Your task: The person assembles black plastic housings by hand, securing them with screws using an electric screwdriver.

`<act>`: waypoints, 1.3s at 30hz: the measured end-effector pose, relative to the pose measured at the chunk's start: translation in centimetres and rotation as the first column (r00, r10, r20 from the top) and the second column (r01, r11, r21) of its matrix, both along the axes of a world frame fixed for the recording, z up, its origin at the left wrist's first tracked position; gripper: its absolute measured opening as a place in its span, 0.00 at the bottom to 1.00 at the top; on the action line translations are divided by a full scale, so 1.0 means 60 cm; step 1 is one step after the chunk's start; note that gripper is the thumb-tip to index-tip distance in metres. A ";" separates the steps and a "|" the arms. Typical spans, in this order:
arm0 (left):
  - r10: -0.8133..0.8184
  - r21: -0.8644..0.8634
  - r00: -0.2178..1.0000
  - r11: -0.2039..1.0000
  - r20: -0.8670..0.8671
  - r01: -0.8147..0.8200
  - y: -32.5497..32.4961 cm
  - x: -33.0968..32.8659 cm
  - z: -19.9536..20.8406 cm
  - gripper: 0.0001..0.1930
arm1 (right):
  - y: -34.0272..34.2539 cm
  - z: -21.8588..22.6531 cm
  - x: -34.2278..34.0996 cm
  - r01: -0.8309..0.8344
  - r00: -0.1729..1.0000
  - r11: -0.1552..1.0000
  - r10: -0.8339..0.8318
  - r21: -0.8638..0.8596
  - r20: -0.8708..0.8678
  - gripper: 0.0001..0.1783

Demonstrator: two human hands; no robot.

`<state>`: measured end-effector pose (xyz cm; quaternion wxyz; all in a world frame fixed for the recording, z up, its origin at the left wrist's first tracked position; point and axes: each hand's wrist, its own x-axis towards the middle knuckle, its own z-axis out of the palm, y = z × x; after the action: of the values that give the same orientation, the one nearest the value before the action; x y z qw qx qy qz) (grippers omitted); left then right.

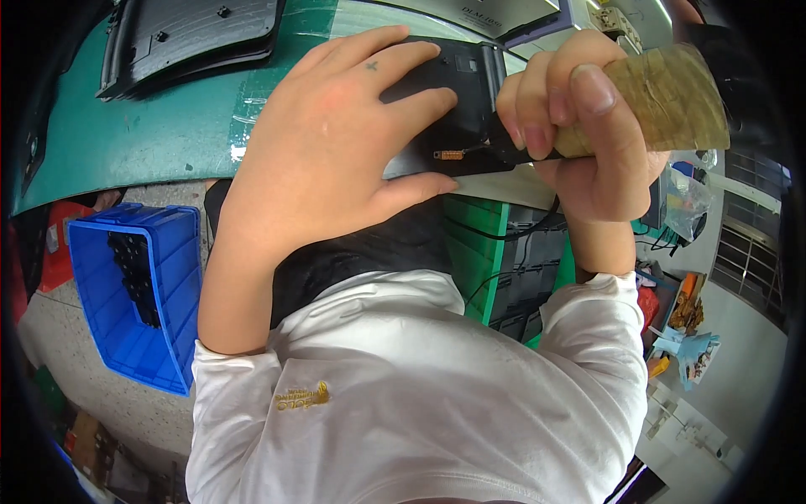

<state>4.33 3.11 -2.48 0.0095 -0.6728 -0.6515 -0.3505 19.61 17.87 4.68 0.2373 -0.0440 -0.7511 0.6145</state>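
My left hand (336, 134) lies across a flat black panel (462, 71), fingers spread and pressing on its surface. Near the panel's near edge is a small copper-coloured strip (451, 154). My right hand (588, 109) is wrapped round a black tool (672, 101) whose thick body is covered in yellowish tape; it resembles an electric screwdriver. The tool lies sideways, its narrow dark end pointing left at the panel's right side. Whether that end touches the panel I cannot tell, since my fingers hide part of it.
Stacked black panels (193, 42) sit at the far left on the green mat (126, 143). Below the table's left edge stands a blue crate (180, 294) with black parts inside. A green crate (495, 218) and dark cables (537, 227) are below the right side. A boxed device (478, 13) stands behind.
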 end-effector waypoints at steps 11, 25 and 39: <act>-0.025 0.005 0.999 1.000 0.027 0.025 -0.008 -0.006 0.005 0.26 | -0.005 0.002 -0.003 -0.018 0.995 1.000 0.017 0.004 0.095 0.13; -0.222 0.086 0.974 0.971 -0.040 0.225 -0.003 -0.010 0.000 0.22 | -0.016 -0.011 -0.011 0.096 0.995 0.995 -0.096 0.005 -0.017 0.11; -0.179 0.096 0.977 0.977 -0.119 0.191 -0.002 -0.003 0.001 0.18 | -0.004 -0.054 -0.041 0.207 0.813 0.978 -0.193 -0.038 -0.550 0.33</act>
<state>4.15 3.01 -2.41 0.0484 -0.7474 -0.5646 -0.3468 17.15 17.61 1.41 0.5068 0.0585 -0.6494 0.5639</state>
